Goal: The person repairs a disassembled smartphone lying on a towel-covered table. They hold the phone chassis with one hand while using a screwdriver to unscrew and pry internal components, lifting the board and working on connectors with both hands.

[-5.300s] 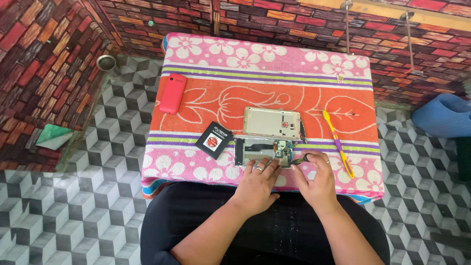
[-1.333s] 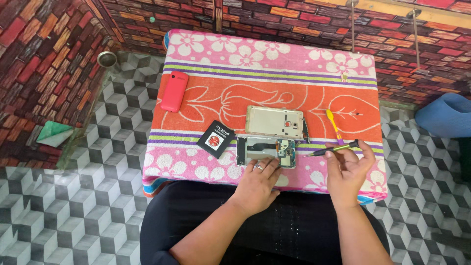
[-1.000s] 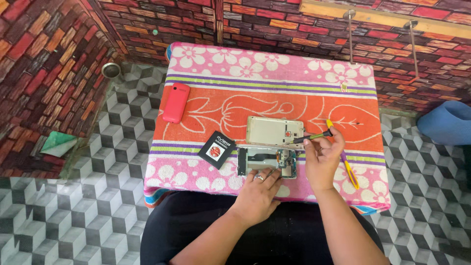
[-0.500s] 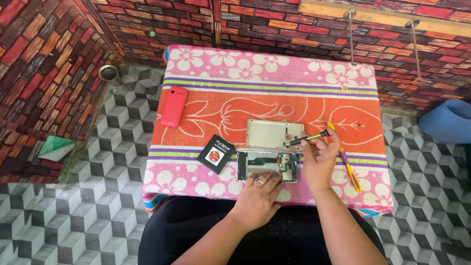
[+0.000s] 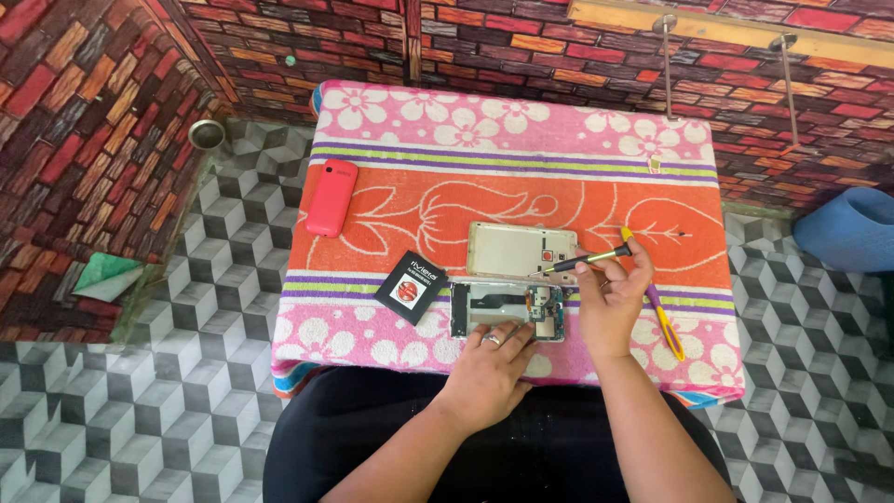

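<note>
An opened phone body (image 5: 507,309) with exposed circuit parts lies near the table's front edge. My left hand (image 5: 492,359) rests on its near edge, fingers pressing it down. My right hand (image 5: 615,296) grips a slim black and yellow screwdriver (image 5: 587,260), its tip pointing left over the phone's upper right corner. Just behind the phone lies its pale back cover (image 5: 521,250), face down.
A black battery (image 5: 411,286) lies left of the opened phone. A red phone (image 5: 331,197) sits at the table's left edge. A purple and yellow tool (image 5: 663,319) lies right of my right hand. The small table (image 5: 447,177) wears a pink-orange floral cloth; brick-patterned walls surround it.
My right hand picked up the screwdriver from the right side of the table and brought it left to the opened phone. My left hand has stayed on the phone.
</note>
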